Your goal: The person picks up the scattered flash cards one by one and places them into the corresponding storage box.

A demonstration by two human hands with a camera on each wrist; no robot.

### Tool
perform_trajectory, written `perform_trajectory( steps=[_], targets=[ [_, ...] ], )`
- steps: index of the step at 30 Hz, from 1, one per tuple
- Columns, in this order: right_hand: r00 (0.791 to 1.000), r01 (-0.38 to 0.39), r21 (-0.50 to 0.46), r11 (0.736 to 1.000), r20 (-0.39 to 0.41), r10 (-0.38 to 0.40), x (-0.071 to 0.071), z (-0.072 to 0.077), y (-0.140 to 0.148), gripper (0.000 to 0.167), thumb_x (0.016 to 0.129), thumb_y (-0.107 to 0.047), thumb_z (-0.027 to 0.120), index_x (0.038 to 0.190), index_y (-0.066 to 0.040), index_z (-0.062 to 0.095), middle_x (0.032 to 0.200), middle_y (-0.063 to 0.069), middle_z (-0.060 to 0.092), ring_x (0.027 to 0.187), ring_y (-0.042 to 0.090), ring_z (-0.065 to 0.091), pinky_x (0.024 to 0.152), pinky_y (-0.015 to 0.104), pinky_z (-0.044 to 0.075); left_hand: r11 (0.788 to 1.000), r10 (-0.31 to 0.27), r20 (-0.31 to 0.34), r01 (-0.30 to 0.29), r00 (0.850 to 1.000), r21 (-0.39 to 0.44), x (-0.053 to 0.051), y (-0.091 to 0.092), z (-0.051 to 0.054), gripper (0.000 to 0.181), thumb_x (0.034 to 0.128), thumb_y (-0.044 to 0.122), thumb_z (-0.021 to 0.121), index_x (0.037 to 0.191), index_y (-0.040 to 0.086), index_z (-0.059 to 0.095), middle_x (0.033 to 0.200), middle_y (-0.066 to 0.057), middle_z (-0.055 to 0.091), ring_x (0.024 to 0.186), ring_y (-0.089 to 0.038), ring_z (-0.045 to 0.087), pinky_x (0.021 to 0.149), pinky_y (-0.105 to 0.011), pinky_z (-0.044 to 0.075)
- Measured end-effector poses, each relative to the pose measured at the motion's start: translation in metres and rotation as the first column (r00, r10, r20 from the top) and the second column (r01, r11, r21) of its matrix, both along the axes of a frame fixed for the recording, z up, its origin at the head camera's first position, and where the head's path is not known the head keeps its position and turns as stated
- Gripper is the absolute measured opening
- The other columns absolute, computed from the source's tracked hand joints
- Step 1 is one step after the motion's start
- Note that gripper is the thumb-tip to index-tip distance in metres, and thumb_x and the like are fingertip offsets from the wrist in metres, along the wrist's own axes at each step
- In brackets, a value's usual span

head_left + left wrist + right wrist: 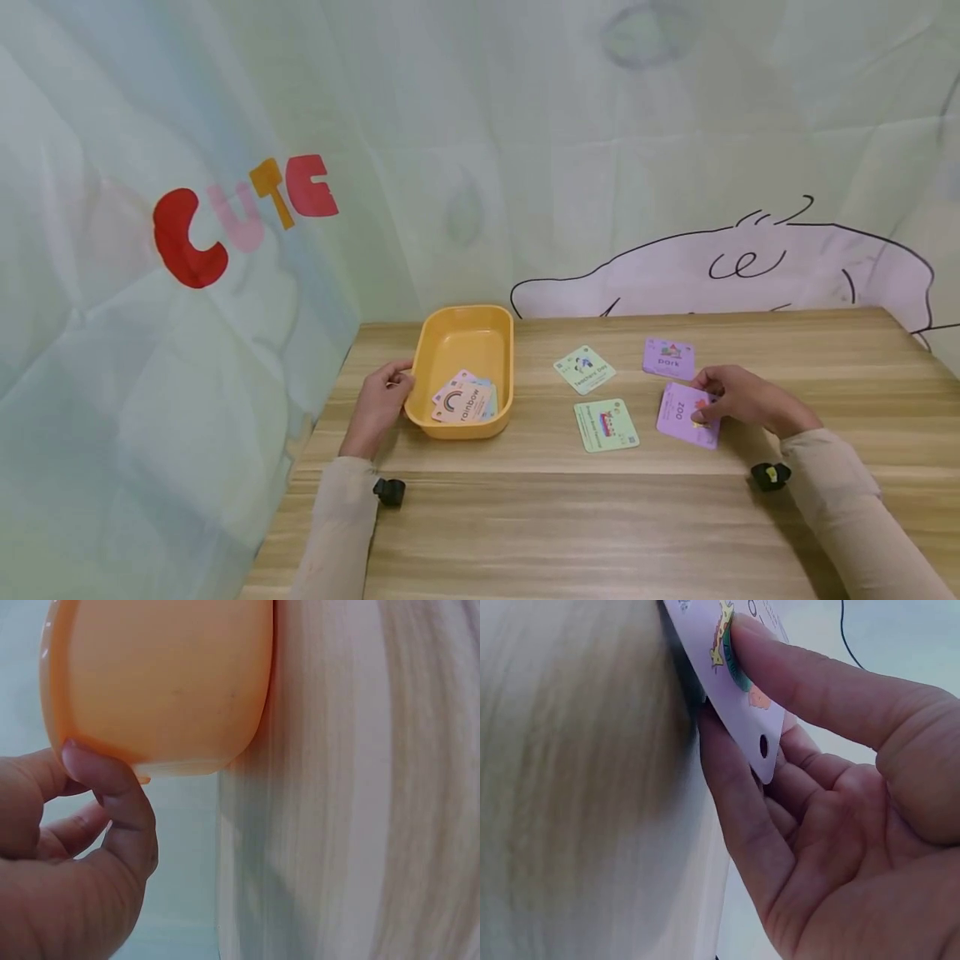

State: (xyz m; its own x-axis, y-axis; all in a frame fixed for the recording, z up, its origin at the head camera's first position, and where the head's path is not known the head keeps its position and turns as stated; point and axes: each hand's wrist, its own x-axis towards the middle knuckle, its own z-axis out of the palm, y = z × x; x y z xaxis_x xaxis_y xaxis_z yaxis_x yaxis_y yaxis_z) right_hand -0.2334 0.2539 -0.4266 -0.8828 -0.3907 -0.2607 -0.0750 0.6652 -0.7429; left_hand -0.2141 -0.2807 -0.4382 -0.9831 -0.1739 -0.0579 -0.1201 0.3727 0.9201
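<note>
A yellow plastic tray (468, 431) stands at the left of the table, and my left hand (381, 408) pinches its left rim between thumb and fingers. Inside it lie several overlapping cards, the top one a rainbow card (471, 403). My right hand (753, 402) holds a purple zoo card (678, 417), the thumb on its printed face and fingers beneath. In the right wrist view the zoo card (739, 712) is tilted, with a hole punched near one corner. Just behind it a purple park card (667, 358) lies flat.
Between tray and right hand lie two green cards, a Teachers' Day card (585, 370) and a card with a boat picture (607, 426). The wooden table (570, 525) ends at a printed cloth backdrop (450, 167). Each wrist wears a black strap.
</note>
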Motion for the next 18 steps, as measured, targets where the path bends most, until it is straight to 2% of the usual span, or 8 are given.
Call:
perform_trajectory(
  steps=[7,12,18],
  targets=[
    [0.999,0.012,-0.093,0.996,0.053,-0.007,0.0001,-0.0056,0.0031,0.033,0.087,-0.005,0.077,0.109,0.006,0.055,0.093,0.008,0.067,0.085,0.019,0.063,0.071,0.026,0.051,1.0,-0.005,-0.003,0.005,1.0,-0.006,0.0005,0.0003,-0.0006,0.037,0.1046,0.014,0.053,0.14,0.008,0.059,0.102,-0.011,0.053,0.078,-0.023,0.054,0.059,-0.025,0.05],
    [0.993,0.028,-0.182,0.983,0.118,-0.006,0.0006,-0.0084,0.0038,0.036,0.089,-0.003,0.074,0.115,0.007,0.051,0.095,0.01,0.067,0.085,0.02,0.066,0.07,0.03,0.056,1.0,-0.005,-0.001,0.005,1.0,-0.01,0.0005,0.0001,-0.0008,0.036,0.1049,0.014,0.053,0.141,0.009,0.059,0.102,-0.011,0.053,0.078,-0.023,0.054,0.061,-0.026,0.051],
    [0.991,0.023,-0.241,0.97,0.137,0.01,-0.0004,-0.0092,0.0054,0.037,0.092,-0.002,0.07,0.12,0.008,0.05,0.096,0.012,0.066,0.084,0.021,0.067,0.067,0.032,0.057,1.0,0.002,0.002,-0.002,1.0,-0.017,0.0002,0.0002,-0.0005,0.037,0.1049,0.015,0.053,0.141,0.009,0.059,0.102,-0.011,0.053,0.078,-0.022,0.054,0.061,-0.026,0.051]
  ],
)
